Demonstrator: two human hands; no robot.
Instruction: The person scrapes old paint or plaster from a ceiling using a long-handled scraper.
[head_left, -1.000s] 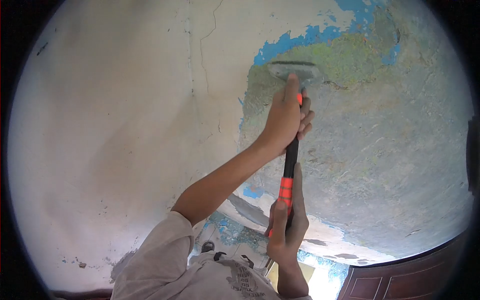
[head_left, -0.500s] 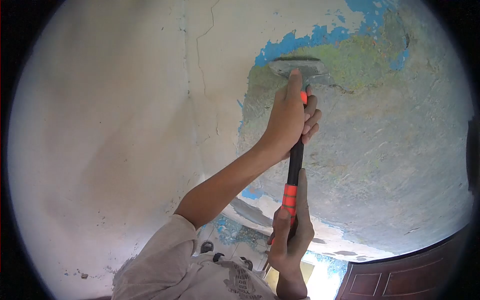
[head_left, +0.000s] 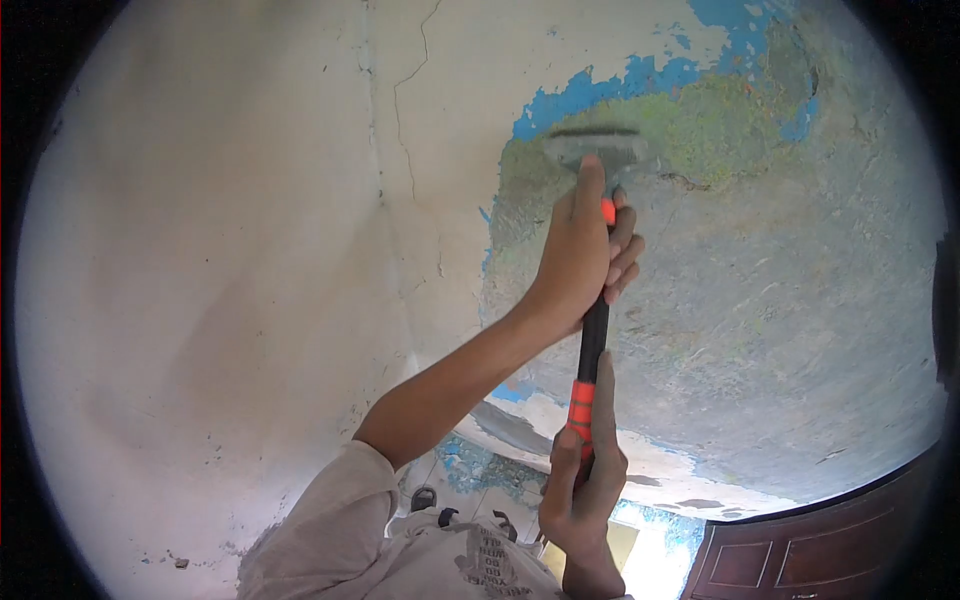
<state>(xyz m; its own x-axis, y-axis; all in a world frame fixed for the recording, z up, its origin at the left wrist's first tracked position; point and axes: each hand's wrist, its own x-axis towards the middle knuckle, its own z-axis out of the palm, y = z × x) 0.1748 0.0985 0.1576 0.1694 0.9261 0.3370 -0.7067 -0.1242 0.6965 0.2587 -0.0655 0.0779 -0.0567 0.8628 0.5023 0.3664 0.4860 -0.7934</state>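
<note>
A long-handled scraper (head_left: 597, 335) with a black shaft and red grip is held upright against the wall. Its wide grey head (head_left: 598, 150) is slightly blurred and lies just under a ragged strip of blue paint (head_left: 600, 90). My left hand (head_left: 585, 235) wraps the upper shaft close below the head, thumb pointing up along it. Lower down, my right hand (head_left: 585, 490) grips the red part of the handle, with its index finger stretched along the shaft. Around the head, bare greenish-grey plaster (head_left: 700, 130) shows where paint is gone.
Cream paint with a thin crack (head_left: 400, 110) covers the wall to the left, near a corner line. Blue paint flakes (head_left: 475, 465) litter the tiled floor below. A dark brown panelled wooden piece (head_left: 800, 550) stands at lower right.
The scraper and both hands have shifted slightly down in view, and the head now sits a little lower, away from the blue paint edge. Both hands keep their hold.
</note>
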